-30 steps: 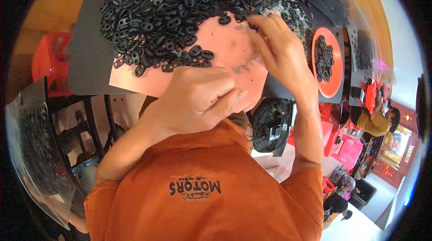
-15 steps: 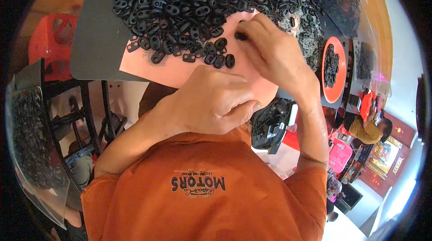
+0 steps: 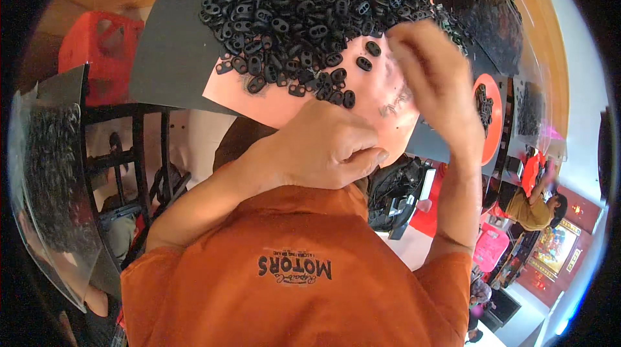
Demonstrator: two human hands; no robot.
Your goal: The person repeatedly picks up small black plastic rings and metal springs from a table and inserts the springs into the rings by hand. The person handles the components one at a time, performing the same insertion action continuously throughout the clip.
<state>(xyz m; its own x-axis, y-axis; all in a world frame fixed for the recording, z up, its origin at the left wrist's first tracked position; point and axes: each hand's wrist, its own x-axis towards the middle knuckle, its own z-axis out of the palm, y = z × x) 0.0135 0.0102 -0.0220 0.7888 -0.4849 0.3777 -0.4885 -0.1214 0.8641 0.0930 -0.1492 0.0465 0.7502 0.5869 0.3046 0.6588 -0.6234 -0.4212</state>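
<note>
A large heap of black oval two-hole cord locks (image 3: 304,10) covers the far part of a pink sheet (image 3: 239,104). Two separate cord locks (image 3: 364,63) lie on the bare pink just left of my right hand (image 3: 436,78), which is raised over the sheet's right side. Motion smears its fingers, so whether they hold anything is unclear. My left hand (image 3: 336,146) rests at the sheet's near edge, fingers curled in and thumb pressed against them. What it holds, if anything, is hidden. A few cord locks (image 3: 336,96) at the heap's near edge sit just beyond it.
The sheet lies on a dark table (image 3: 168,55). Right of my right wrist, a red plate (image 3: 497,123) holds more black pieces. A red plastic stool (image 3: 100,55) stands at the left, beside a clear panel (image 3: 55,198). Another person (image 3: 533,208) is far off at the right.
My right hand has swung right and toward me, away from the heap's edge. Two cord locks now show loose where its fingertips were. My left hand keeps its curled pose; the whole view has shifted slightly.
</note>
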